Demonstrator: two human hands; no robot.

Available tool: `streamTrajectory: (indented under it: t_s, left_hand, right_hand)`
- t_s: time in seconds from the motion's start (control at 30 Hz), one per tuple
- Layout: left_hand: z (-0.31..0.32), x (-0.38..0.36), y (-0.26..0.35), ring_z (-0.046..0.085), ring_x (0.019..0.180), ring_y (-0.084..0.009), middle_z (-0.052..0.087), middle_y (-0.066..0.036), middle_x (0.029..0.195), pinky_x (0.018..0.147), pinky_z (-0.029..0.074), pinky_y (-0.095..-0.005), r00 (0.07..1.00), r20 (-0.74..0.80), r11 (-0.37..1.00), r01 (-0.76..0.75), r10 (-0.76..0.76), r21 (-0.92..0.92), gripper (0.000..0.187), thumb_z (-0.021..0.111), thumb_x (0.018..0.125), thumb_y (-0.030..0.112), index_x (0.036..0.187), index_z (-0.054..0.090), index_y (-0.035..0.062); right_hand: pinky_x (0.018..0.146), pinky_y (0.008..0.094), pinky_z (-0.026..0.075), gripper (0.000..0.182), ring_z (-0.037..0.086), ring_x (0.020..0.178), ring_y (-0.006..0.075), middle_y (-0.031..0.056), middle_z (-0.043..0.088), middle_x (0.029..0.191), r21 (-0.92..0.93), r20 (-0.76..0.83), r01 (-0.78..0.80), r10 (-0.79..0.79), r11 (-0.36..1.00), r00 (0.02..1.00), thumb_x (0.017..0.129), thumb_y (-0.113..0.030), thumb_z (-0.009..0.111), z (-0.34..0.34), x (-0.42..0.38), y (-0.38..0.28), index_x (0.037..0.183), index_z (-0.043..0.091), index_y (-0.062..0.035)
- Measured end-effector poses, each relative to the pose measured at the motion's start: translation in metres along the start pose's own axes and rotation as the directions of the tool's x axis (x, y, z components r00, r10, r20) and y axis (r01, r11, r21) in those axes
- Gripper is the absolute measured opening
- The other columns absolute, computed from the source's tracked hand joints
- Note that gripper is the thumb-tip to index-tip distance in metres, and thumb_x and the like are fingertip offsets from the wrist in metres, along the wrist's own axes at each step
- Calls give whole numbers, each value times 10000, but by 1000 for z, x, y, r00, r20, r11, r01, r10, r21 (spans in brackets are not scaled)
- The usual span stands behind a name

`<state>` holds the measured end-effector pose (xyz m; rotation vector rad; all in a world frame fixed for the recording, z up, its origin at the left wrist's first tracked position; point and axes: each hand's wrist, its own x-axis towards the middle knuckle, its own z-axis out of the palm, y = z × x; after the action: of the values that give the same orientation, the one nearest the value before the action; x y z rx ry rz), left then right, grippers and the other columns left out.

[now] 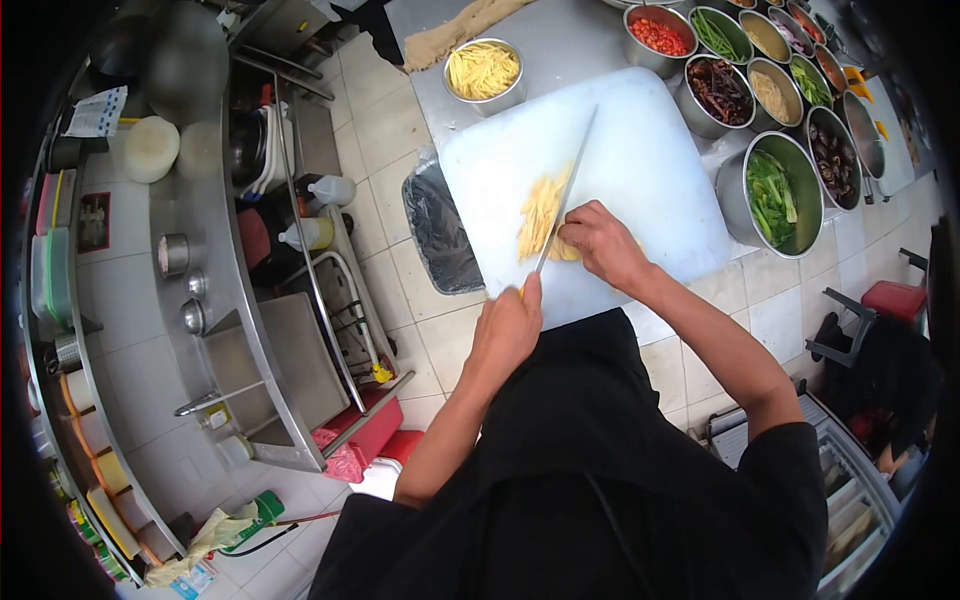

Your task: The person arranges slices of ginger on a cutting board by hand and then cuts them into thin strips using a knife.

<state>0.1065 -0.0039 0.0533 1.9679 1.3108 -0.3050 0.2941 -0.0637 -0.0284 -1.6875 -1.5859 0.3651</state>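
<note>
My left hand (507,328) grips a kitchen knife (570,185) by its handle, the long blade pointing away from me across the white cutting board (680,130). Left of the blade lies a heap of thin pale yellow strips (538,212), resembling cut ginger or potato. My right hand (605,245) has its fingers curled down on pale yellow slices (565,250) of the same vegetable, close to the blade's right side. The fingertips partly cover these slices. Past the board's far left corner stands a metal bowl (485,103) full of similar strips.
Metal containers hold greens (770,200), dried red chillies (718,90), chopped red pepper (660,37) and other ingredients at the right. A bin lined with a black bag (440,230) stands left of the board. A steel sink counter (275,360) is further left.
</note>
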Motion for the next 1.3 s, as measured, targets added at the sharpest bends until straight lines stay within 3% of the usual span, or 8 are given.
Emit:
streamTrajectory:
  t_s: [0.13,0.23,0.4,0.67,0.9,1.1,1.17,1.3]
  left_hand:
    - [6,-34,-15,580,862,-565,595,-395,811,806,443,-582,995,8,995,100,-100,1,631,352,1027,429,844,619,-114]
    - [33,-5,-27,597,847,-566,606,-402,820,811,472,-584,998,-63,1000,-7,7,-9,636,379,1013,454,862,626,-112]
    - [12,33,18,593,900,-564,609,-405,855,842,468,-574,998,-60,1000,-7,5,-29,667,354,1015,471,904,632,-125]
    - [9,-35,-16,601,877,-554,608,-404,844,830,462,-582,993,37,993,113,-112,-23,625,357,1023,439,866,629,-102]
    - [23,37,13,587,900,-564,600,-415,865,844,457,-582,997,-65,998,-51,48,-32,639,360,1020,446,886,630,-117]
    - [1,-13,2,588,899,-566,598,-417,860,848,452,-582,1000,22,1000,2,-2,7,634,368,1019,440,903,625,-128]
    - [3,-33,-6,590,899,-565,600,-414,854,836,456,-584,994,45,995,104,-104,6,638,365,1020,443,912,620,-132]
    - [30,-11,-18,589,897,-566,601,-411,848,822,460,-588,997,9,997,74,-74,-20,640,367,1019,445,912,618,-134]
  right_hand:
    - [835,373,506,290,579,938,293,104,643,973,1,8,-6,6,1000,1000,706,95,589,2,-1,0,942,711,-20]
    - [844,371,505,290,582,942,295,108,649,980,15,-3,-6,6,1000,1000,706,93,586,0,-3,0,943,710,-18]
    - [847,376,508,266,592,948,300,111,662,985,-6,15,-19,19,1000,1000,716,80,592,-1,-1,-1,937,706,-13]
    - [826,390,529,266,615,965,311,131,677,996,35,-15,-41,41,999,999,734,85,603,4,-7,3,959,710,-10]
    - [817,392,531,270,615,964,310,127,673,997,7,-28,-17,17,1000,999,732,86,607,2,-6,0,961,709,-15]
    - [822,383,524,261,607,964,298,105,663,992,25,-45,-61,62,998,997,708,80,605,6,-8,1,932,691,-22]
    - [820,382,525,258,608,965,294,102,663,994,31,-67,-28,30,999,997,714,78,607,7,-10,3,935,693,-25]
    - [818,381,527,264,609,965,291,99,663,1005,44,-77,-1,4,999,997,716,77,605,11,-12,7,942,693,-28]
